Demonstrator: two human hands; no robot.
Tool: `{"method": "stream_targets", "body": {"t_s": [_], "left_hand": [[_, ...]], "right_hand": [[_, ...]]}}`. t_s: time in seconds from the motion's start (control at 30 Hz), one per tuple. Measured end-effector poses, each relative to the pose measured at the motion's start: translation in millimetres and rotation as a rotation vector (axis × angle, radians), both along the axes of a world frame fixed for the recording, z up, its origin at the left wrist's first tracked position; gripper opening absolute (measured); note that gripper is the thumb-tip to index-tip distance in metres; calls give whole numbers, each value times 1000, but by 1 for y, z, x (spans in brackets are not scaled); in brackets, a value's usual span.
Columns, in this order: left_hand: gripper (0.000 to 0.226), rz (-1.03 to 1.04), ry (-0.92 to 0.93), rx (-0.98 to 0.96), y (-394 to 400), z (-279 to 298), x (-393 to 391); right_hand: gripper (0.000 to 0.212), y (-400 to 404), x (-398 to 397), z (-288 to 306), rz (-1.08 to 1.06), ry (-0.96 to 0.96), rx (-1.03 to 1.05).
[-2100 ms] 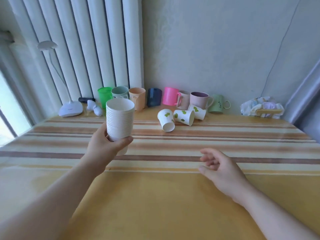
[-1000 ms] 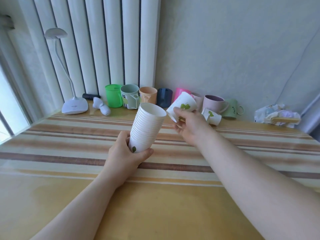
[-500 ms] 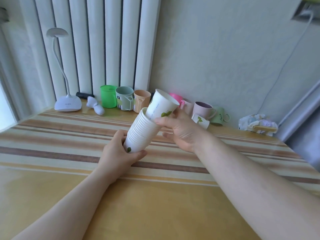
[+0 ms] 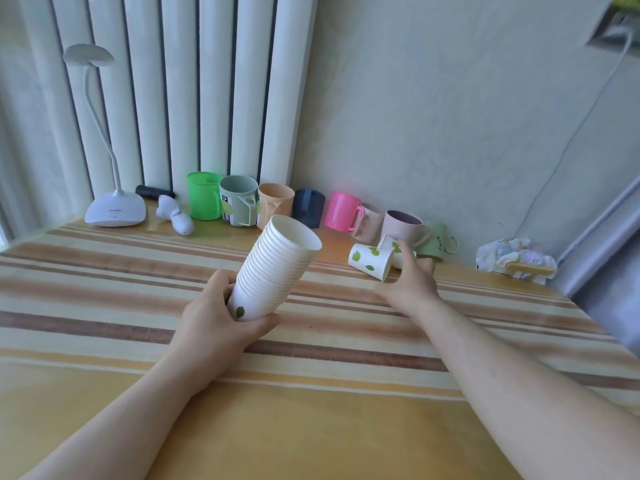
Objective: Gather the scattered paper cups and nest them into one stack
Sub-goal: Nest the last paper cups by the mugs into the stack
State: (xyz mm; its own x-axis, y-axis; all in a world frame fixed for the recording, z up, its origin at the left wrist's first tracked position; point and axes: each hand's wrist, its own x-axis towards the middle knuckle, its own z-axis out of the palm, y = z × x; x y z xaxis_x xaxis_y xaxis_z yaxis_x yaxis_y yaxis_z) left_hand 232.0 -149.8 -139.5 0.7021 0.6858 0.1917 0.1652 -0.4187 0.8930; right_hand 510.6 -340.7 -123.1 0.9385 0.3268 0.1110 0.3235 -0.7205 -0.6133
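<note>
Right hand (image 4: 410, 285): reaching with fingers spread apart and holding nothing, fingertips arriving just beside the two fallen cups at the rear of the table (image 4: 311, 427).
Left hand (image 4: 221, 323): gripping closed around the base of the nested stack (image 4: 277, 271), holding it tilted, mouth toward the right.
Loose cups: near cup (image 4: 370, 261) is lying on its side; second cup (image 4: 394, 249) is sitting partly behind it, touching.
Risk, roll: a glancing touch is likely sending either cup rolling toward the mugs (image 4: 403, 226).
Risk, crush: pinching too hard is likely denting the thin rim, hindering nesting.
Risk, stack: tilting further is risking upper cups sliding out.
</note>
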Motion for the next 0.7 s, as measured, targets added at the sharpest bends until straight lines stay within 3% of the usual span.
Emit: {"method": "stream_targets", "body": {"t_s": [0.1,0.23,0.3,0.43,0.6,0.7], "left_hand": [[49,4,8,3,0,-1,2],[49,10,9,7,-1,0,2],[49,9,12,9,-1,0,2],[50,5,10,7,-2,0,1],[49,-10,0,-2,-4,2,-1],[50,-17,-1,-9,-4,2,-2]], "right_hand": [[113,18,17,-5,-5,43,-50],[85,27,27,-14,-61,21,-62],[69,25,29,-16,-95,-30,-78],[60,13,23,-14,-10,-246,-193],[65,7,8,-14,58,-325,-245],[84,11,-1,-16,117,-200,-112]]}}
